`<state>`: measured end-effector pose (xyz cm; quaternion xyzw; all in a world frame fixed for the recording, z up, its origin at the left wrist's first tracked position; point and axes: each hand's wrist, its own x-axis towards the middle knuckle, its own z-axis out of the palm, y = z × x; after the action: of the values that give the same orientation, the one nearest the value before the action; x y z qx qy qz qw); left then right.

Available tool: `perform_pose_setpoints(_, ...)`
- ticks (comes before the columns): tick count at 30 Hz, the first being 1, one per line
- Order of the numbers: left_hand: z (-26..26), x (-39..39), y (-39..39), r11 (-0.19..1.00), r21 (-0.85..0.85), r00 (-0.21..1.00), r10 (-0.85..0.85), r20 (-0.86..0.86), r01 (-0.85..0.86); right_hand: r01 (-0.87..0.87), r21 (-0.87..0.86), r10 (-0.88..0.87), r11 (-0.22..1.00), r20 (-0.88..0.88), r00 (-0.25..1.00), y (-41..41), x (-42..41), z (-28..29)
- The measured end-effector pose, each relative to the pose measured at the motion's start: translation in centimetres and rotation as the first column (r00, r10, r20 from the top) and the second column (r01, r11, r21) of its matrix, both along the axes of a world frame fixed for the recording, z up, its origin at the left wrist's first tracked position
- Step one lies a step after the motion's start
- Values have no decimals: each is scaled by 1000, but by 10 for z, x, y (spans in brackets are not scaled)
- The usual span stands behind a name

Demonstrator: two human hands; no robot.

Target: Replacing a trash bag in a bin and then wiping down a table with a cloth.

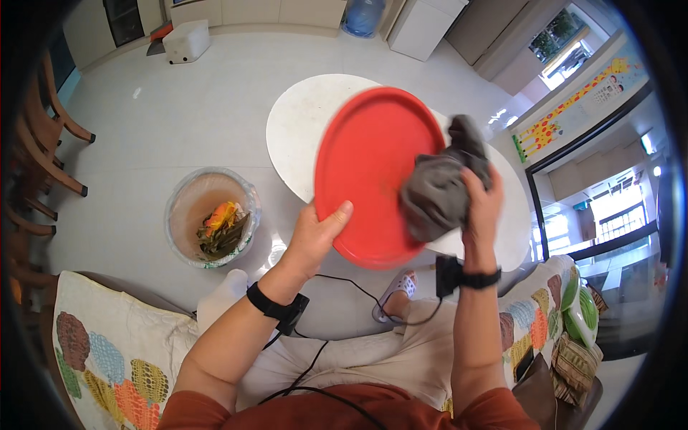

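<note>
A red oval tray (376, 156) is tilted up above the white oval table (303, 115). My left hand (317, 231) grips its lower left rim, thumb on the inner face and the fingers hidden behind. In my right hand (482, 207) is a bunched dark grey cloth (438, 199), held against or just over the tray's right side; blur leaves the contact unclear. A loose end of the cloth sticks up above that hand. Faint darker marks show on the tray's face beside the cloth.
A lined waste bin (172, 215) with leaves and a colourful wrapper stands on the floor to the left. Wooden chairs (40, 156) line the far left. Black cables (371, 295) run from my wrist straps across my lap. Patterned sofa covers (115, 344) lie at both sides.
</note>
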<state>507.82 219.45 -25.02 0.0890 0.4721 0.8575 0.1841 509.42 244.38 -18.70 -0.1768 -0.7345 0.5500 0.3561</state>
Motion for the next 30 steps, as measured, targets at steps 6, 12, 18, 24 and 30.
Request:
perform_pose_setpoints(6,4,21,0,974,-62,967,-225,-124,218,-238,227,166,944,296,941,-62,-24,22)
perform_pose_setpoints(12,-4,23,-17,973,34,967,-224,-121,229,-618,585,535,525,337,774,-127,31,24)
perform_pose_setpoints(18,13,33,-33,984,110,989,-134,-60,140,-735,423,558,530,479,678,-124,94,14)
perform_pose_setpoints(24,21,40,-45,985,107,991,-128,-46,132,-458,644,136,613,485,864,-42,86,10)
perform_pose_setpoints(30,20,46,-39,955,87,959,-284,3,283,-164,576,-31,801,314,949,-34,51,27)
